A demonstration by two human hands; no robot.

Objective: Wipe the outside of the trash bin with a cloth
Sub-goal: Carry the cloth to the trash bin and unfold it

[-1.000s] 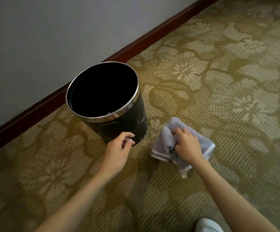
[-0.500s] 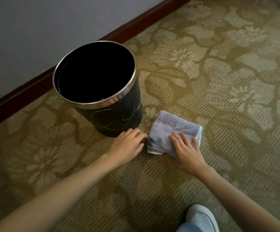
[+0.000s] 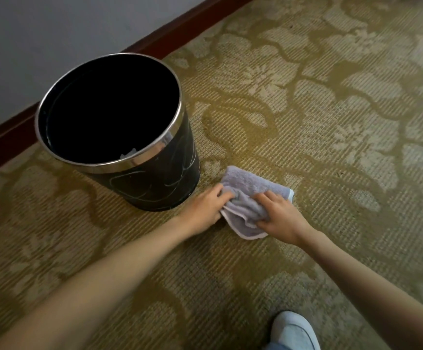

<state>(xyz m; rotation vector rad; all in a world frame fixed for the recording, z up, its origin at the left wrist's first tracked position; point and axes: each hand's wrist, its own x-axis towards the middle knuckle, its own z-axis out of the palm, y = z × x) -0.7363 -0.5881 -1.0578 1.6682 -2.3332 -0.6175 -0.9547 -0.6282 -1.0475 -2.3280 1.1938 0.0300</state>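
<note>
Two bare arms are reaching forward and down toward the carpet point(image 3: 331, 122), both stretched low over the floor. The left hand point(image 3: 203, 210) is lying knuckles up just in front of the trash bin point(image 3: 152, 183), its fingers curling onto the left edge of the cloth point(image 3: 248, 195) and pinching a fold there. The right hand point(image 3: 281, 218) is sitting on the near right part of the cloth, fingers bent and gathering the fabric under them, thumb tucked against the lower hem. So each grip is closing on the cloth, one at either side, and the pale lilac fabric is bunching between them.

The cloth is lying on the carpet, folded and a little crumpled, with a white-edged corner showing at its far right and another at its near end. It is resting just beside the base of the bin, to the bin's right, apart from its wall. The bin is standing upright, black with faint pale swirls on its side and a shiny metal rim; something pale is showing inside near the front lip. Behind it a dark red skirting board point(image 3: 6, 145) is running along the grey wall point(image 3: 41, 41). One white shoe point(image 3: 293, 329) is peeking in at the bottom edge.
</note>
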